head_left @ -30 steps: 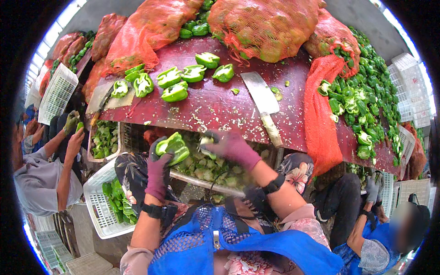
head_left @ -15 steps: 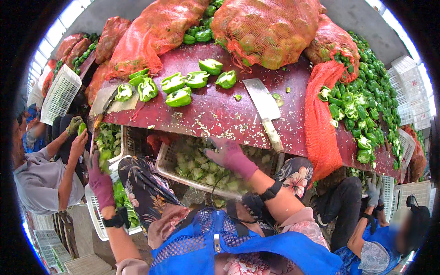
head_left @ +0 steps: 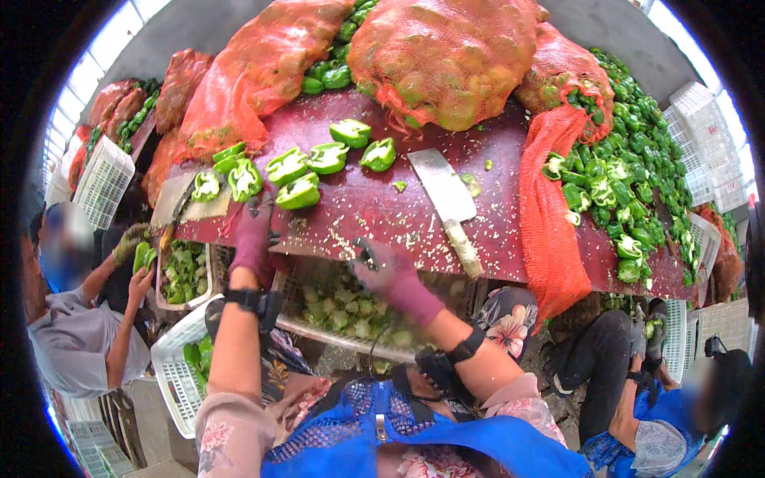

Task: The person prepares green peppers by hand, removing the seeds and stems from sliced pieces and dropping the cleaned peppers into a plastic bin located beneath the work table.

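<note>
Halved green peppers (head_left: 298, 191) lie in a cluster on the dark red table (head_left: 343, 219), cut faces showing pale cores. My left hand (head_left: 253, 235), in a purple glove with dark fingertips, reaches over the table's front edge. Its fingers are apart and empty, just below an upright pepper half (head_left: 245, 180); whether they touch it I cannot tell. My right hand (head_left: 386, 272), gloved alike, hovers empty at the table edge with fingers loosely parted. Under it sits a crate (head_left: 319, 331) of pale green pepper cores (head_left: 339, 311). A cleaver (head_left: 446, 191) rests on the table to the right.
Big red mesh sacks (head_left: 446, 60) of peppers stand at the back. A pepper heap (head_left: 629, 175) fills the right side, beside a hanging red net (head_left: 546, 231). A white basket (head_left: 177, 382) stands by my left knee. Co-workers sit left (head_left: 88, 334) and right (head_left: 645, 422). Another knife (head_left: 179, 211) lies at left.
My left hand has moved from above the white basket, where a blurred green piece was at its fingers, up and right to the pepper halves. My right hand has stayed near the table edge.
</note>
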`<state>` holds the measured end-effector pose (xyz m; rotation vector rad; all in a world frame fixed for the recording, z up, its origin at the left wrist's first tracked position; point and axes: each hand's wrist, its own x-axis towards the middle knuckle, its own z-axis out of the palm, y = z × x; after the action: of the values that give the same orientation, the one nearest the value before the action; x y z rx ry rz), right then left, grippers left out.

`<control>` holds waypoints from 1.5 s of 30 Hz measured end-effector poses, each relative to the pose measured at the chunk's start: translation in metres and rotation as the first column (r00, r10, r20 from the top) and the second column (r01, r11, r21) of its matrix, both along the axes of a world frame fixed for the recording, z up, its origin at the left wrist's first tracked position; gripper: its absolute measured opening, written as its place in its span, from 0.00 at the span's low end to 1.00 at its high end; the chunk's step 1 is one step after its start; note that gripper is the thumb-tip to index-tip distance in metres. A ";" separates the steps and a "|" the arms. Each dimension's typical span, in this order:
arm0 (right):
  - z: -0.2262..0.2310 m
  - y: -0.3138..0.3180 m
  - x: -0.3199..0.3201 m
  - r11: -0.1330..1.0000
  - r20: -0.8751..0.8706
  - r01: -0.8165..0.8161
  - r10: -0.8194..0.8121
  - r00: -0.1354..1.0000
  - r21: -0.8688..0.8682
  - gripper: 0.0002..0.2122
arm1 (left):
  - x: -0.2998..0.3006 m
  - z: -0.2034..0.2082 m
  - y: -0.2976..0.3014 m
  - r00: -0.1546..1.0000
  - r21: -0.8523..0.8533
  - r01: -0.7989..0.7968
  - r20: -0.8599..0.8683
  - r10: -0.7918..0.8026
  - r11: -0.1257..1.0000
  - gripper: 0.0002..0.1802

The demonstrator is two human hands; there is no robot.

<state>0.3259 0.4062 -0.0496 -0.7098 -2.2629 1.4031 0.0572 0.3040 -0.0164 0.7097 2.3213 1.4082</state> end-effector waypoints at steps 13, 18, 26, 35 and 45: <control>-0.024 0.005 -0.022 0.997 -0.156 0.079 -0.078 0.985 0.000 0.25 | -0.016 -0.084 0.011 0.937 0.306 0.088 0.297 -0.182 0.948 0.33; -0.026 0.010 -0.017 0.931 -0.170 0.207 -0.162 0.972 0.301 0.28 | 0.089 -0.064 0.003 0.965 0.245 0.139 0.184 -0.187 0.959 0.37; -0.022 -0.001 -0.018 0.908 0.150 0.155 -0.228 0.962 0.388 0.34 | 0.132 -0.050 -0.004 0.924 0.297 0.189 0.268 -0.271 0.936 0.27; -0.040 0.013 -0.018 0.984 -0.029 0.177 -0.177 0.984 0.007 0.27 | 0.158 -0.035 -0.006 0.966 0.030 0.228 0.115 -0.230 0.973 0.27; -0.041 0.013 -0.023 0.942 0.152 0.269 -0.301 0.942 0.198 0.23 | 0.166 -0.047 -0.006 0.937 -0.040 0.298 -0.178 -0.300 0.954 0.30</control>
<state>0.3026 0.4192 -0.0905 -1.0940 -2.2669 1.0263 0.2231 0.2980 -0.0638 1.1768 2.2296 1.2353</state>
